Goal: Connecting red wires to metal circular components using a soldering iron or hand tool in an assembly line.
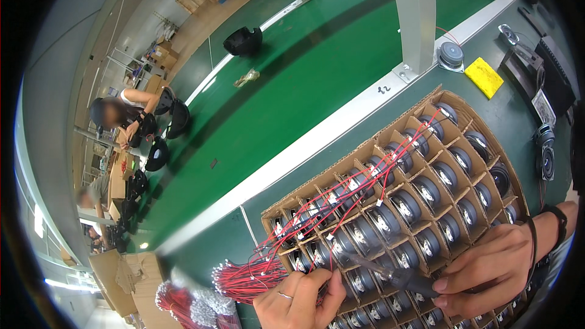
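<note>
Green bench [515, 123] bears 1 carton [470, 116].

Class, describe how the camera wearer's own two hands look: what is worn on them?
The left hand wears a slim silver-coloured ring. The right hand has a black wristband, with a thin dark strand crossing just ahead of it. Both hands are ungloved, and no sleeve shows on either.

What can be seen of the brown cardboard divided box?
The brown cardboard divided box is open-topped, with thin partitions forming a grid of cells, many holding round dark-grey speakers. It lies slanted across the dark green tabletop, with thin red wires strewn over it. The left hand and right hand are above its near part; contact is unclear.
</note>
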Available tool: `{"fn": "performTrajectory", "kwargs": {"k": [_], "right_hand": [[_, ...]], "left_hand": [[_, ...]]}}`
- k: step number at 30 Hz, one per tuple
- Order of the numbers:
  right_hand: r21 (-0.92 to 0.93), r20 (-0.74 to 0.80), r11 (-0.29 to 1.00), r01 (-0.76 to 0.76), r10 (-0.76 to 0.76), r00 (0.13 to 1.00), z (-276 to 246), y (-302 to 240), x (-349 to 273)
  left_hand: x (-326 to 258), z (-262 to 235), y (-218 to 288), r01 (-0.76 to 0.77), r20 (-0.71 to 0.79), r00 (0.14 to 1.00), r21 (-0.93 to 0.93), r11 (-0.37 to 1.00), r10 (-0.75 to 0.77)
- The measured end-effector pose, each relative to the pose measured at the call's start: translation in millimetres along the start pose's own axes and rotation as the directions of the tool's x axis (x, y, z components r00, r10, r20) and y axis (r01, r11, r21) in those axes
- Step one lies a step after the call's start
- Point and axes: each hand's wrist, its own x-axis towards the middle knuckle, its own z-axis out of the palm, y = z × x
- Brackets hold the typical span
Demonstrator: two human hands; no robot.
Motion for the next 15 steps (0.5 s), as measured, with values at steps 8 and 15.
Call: {"fn": "performTrajectory", "kwargs": {"k": [8, 15], "right_hand": [[-0.007, 0.009, 1.0, 0.007, -0.007, 1.0, -3.0, 0.8, 1.8], [-0.016, -0.015, 1.0, 0.001, -0.001, 1.0, -1.3, 1.5, 2.7]], "left_hand": [[1.5, -1.0, 0.6, -0.003, -0.005, 1.0, 0.004, 1.0, 0.003], [2.2, 0.8, -0.8, -0.012, -0.007, 1.0, -0.002, 1.0, 0.012]]}}
